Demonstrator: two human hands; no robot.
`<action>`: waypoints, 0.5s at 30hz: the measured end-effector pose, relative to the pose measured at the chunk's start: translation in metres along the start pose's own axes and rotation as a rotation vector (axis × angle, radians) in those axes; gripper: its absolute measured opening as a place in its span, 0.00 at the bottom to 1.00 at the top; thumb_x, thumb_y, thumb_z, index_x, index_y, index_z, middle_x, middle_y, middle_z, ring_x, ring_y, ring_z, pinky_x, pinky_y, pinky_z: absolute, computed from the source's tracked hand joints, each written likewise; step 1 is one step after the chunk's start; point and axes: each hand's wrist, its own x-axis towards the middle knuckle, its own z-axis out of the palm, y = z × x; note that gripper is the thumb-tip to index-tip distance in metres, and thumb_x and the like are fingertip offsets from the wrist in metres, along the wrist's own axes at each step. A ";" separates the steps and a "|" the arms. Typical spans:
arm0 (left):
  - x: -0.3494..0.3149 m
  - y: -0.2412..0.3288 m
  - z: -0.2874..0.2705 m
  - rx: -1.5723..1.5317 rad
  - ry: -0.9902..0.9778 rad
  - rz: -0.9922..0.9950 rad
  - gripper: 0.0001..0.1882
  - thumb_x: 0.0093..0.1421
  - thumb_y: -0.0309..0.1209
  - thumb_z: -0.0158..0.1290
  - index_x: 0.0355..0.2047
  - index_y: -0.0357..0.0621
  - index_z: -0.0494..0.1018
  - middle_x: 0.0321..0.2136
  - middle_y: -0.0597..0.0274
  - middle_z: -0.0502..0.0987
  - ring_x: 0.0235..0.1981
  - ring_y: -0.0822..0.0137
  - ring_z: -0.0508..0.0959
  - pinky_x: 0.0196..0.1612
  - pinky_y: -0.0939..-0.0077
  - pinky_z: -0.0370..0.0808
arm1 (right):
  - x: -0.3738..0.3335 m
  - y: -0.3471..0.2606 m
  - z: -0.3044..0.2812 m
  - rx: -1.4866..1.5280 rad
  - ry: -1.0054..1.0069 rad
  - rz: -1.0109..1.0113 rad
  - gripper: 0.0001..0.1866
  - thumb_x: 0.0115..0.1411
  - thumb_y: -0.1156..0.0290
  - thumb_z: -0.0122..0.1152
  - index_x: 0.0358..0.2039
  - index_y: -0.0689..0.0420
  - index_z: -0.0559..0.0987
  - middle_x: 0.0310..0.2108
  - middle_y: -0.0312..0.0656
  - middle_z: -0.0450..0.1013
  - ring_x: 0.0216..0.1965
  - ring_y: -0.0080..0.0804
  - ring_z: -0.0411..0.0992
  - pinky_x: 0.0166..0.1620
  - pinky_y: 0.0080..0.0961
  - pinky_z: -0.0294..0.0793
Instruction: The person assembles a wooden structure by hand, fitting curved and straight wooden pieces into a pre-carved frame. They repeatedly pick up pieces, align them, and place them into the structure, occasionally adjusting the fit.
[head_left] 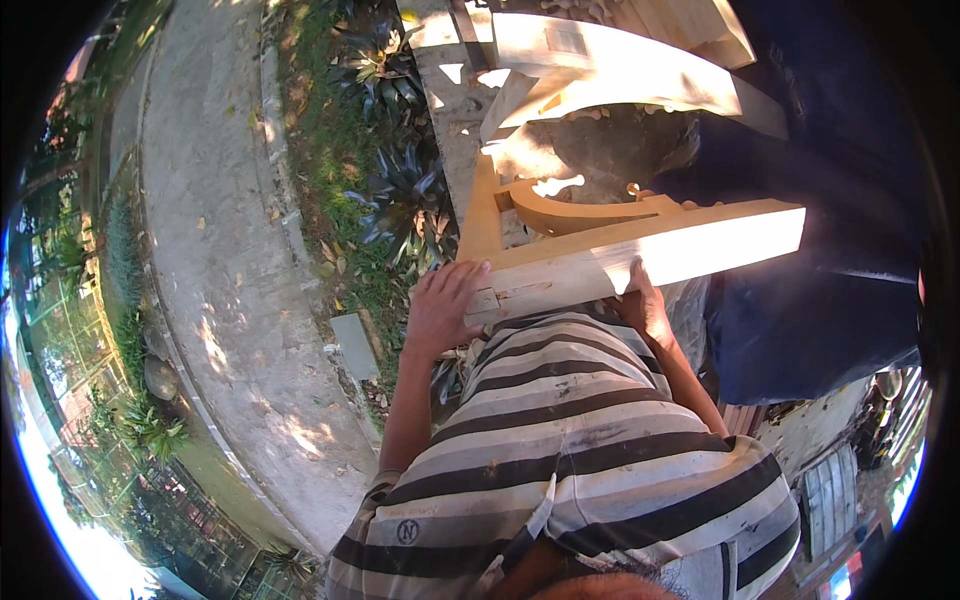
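A pale wooden bracket (560, 272) lies across in front of my waist, its long beam slanting up to the right. On its far side are a shorter upright piece (482, 215) and a curved, carved brace (575, 217). My left hand (443, 305) is closed over the beam's left end, fingers on top and thumb on the near side. My right hand (643, 303) grips the near edge around the beam's middle, with the thumb up on its pale face; its other fingers are partly hidden beneath.
A second large curved wooden piece (640, 72) stands beyond the bracket, with more timber (690, 30) behind it. Dark blue sheeting (800, 330) hangs on the right. Spiky plants (405, 200) and a paved path (215, 250) are on the left, with a flat grey slab (356, 346) nearby.
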 end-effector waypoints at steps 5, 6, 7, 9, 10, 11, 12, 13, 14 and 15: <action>-0.023 -0.033 -0.023 0.022 -0.028 -0.129 0.60 0.37 0.40 0.75 0.72 0.56 0.59 0.66 0.60 0.66 0.70 0.54 0.62 0.72 0.47 0.56 | 0.002 -0.001 0.011 -0.161 -0.105 0.069 0.45 0.70 0.39 0.53 0.74 0.58 0.54 0.70 0.50 0.59 0.68 0.44 0.62 0.64 0.45 0.68; -0.027 -0.038 -0.023 0.055 0.016 -0.167 0.60 0.37 0.40 0.76 0.72 0.56 0.58 0.67 0.58 0.64 0.71 0.52 0.60 0.73 0.46 0.55 | 0.011 0.000 0.010 -0.269 -0.117 0.053 0.46 0.71 0.39 0.51 0.75 0.59 0.51 0.73 0.50 0.54 0.70 0.46 0.59 0.65 0.42 0.67; -0.032 -0.042 -0.021 0.087 0.060 -0.206 0.61 0.37 0.40 0.76 0.72 0.55 0.58 0.69 0.56 0.62 0.72 0.51 0.57 0.73 0.44 0.53 | 0.014 0.000 0.006 -0.349 -0.104 0.078 0.46 0.72 0.39 0.50 0.75 0.60 0.52 0.72 0.51 0.55 0.70 0.45 0.59 0.65 0.40 0.67; -0.046 -0.042 -0.010 0.113 0.172 -0.343 0.61 0.38 0.43 0.76 0.72 0.53 0.57 0.71 0.53 0.58 0.74 0.48 0.53 0.74 0.41 0.49 | 0.014 -0.006 0.008 -0.514 -0.085 0.131 0.45 0.72 0.39 0.50 0.74 0.63 0.54 0.72 0.52 0.57 0.71 0.44 0.58 0.66 0.38 0.66; -0.055 -0.038 -0.001 0.106 0.236 -0.440 0.60 0.40 0.44 0.76 0.73 0.52 0.57 0.72 0.52 0.56 0.75 0.47 0.51 0.74 0.40 0.47 | 0.011 -0.014 0.015 -0.687 -0.086 0.104 0.45 0.72 0.39 0.50 0.73 0.64 0.55 0.71 0.52 0.58 0.70 0.43 0.59 0.67 0.37 0.64; -0.063 -0.034 0.007 0.099 0.300 -0.536 0.60 0.42 0.46 0.75 0.73 0.51 0.56 0.73 0.50 0.55 0.76 0.46 0.50 0.75 0.38 0.45 | 0.006 -0.022 0.022 -0.860 -0.087 0.073 0.45 0.72 0.39 0.50 0.72 0.65 0.57 0.70 0.53 0.59 0.70 0.43 0.59 0.68 0.36 0.63; -0.065 -0.025 0.014 0.089 0.339 -0.545 0.58 0.45 0.49 0.73 0.73 0.51 0.56 0.74 0.49 0.54 0.76 0.45 0.50 0.75 0.37 0.43 | 0.002 -0.027 0.025 -1.034 -0.083 0.041 0.45 0.72 0.39 0.49 0.72 0.66 0.58 0.69 0.53 0.60 0.70 0.43 0.59 0.69 0.35 0.61; -0.064 -0.011 0.023 0.076 0.380 -0.556 0.57 0.47 0.51 0.71 0.73 0.50 0.55 0.74 0.48 0.53 0.76 0.45 0.50 0.74 0.36 0.42 | 0.001 -0.028 0.026 -1.055 -0.108 0.079 0.45 0.72 0.39 0.49 0.71 0.67 0.59 0.69 0.54 0.61 0.70 0.43 0.59 0.69 0.35 0.59; -0.060 0.002 0.030 0.064 0.421 -0.566 0.56 0.50 0.54 0.69 0.73 0.49 0.55 0.74 0.47 0.53 0.76 0.44 0.50 0.74 0.35 0.40 | 0.000 -0.029 0.026 -1.076 -0.132 0.116 0.45 0.72 0.39 0.49 0.71 0.68 0.60 0.69 0.54 0.62 0.70 0.43 0.59 0.70 0.35 0.57; -0.053 0.014 0.039 0.064 0.458 -0.504 0.54 0.52 0.55 0.66 0.73 0.48 0.56 0.74 0.47 0.54 0.75 0.44 0.50 0.74 0.36 0.39 | -0.001 -0.028 0.022 -1.096 -0.118 0.111 0.45 0.72 0.39 0.50 0.71 0.68 0.61 0.69 0.55 0.62 0.70 0.44 0.58 0.71 0.35 0.55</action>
